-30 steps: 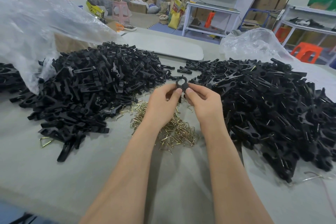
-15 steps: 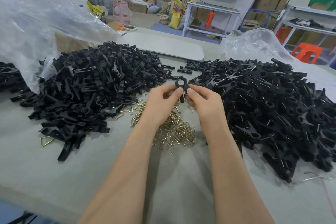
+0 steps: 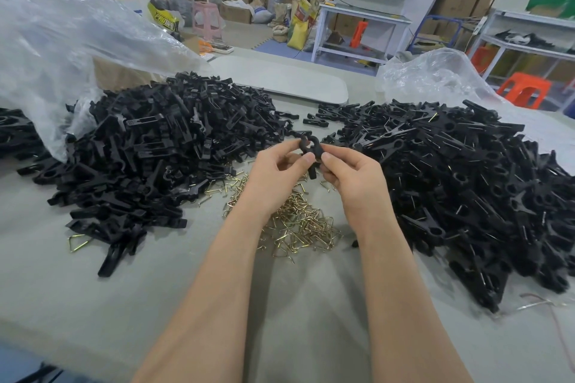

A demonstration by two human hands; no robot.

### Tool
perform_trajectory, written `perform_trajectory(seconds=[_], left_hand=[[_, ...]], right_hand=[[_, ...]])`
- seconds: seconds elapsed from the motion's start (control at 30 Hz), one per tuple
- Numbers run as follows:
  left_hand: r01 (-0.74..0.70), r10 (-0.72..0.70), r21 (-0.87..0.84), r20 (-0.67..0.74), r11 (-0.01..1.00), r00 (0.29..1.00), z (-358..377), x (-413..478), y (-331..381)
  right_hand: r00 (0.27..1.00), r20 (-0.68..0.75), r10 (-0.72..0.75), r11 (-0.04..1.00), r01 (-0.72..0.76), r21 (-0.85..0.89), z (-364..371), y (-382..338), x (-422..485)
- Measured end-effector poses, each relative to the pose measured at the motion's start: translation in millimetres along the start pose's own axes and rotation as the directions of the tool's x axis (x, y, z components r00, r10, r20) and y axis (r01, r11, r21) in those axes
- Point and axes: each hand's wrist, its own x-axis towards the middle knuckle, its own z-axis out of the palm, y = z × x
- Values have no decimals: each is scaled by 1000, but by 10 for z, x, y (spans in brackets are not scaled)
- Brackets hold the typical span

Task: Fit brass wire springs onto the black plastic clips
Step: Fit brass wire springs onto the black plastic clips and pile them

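A single black plastic clip [image 3: 309,146] stands upright between both hands, above a heap of brass wire springs [image 3: 295,221] on the grey table [image 3: 93,289]. My left hand [image 3: 275,171] pinches the clip's left side with thumb and fingers. My right hand [image 3: 351,174] pinches its right side. The clip's ring-shaped jaws show above my thumbs; its lower part is partly hidden. Whether a spring sits on it I cannot tell.
A large pile of loose black clip halves [image 3: 149,158] lies to the left, partly under a clear plastic bag [image 3: 62,50]. Another large pile of black clips with wire springs [image 3: 466,190] lies to the right. One stray spring [image 3: 79,241] lies at front left.
Both hands stay on the clip with only slight finger shifts; the clip stays in the same place above the springs.
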Motion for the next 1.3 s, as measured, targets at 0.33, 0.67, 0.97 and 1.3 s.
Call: perform_trajectory(seconds=[0.33, 0.67, 0.97, 1.3], left_hand=[[15, -15, -15, 27, 1000, 1000, 9, -16, 33], [-13, 13, -6, 31, 1000, 999, -7, -10, 17], [-22, 22, 47, -6, 999, 1000, -2, 16, -10], [31, -28, -88, 42, 996, 999, -8, -3, 13]], right_hand=[[998, -60, 16, 999, -14, 32, -7, -14, -6], [1000, 14, -8, 1000, 7, 23, -11, -25, -22], [998, -58, -40, 999, 40, -5, -14, 7, -1], [997, 67, -33, 999, 34, -10, -55, 9, -6]])
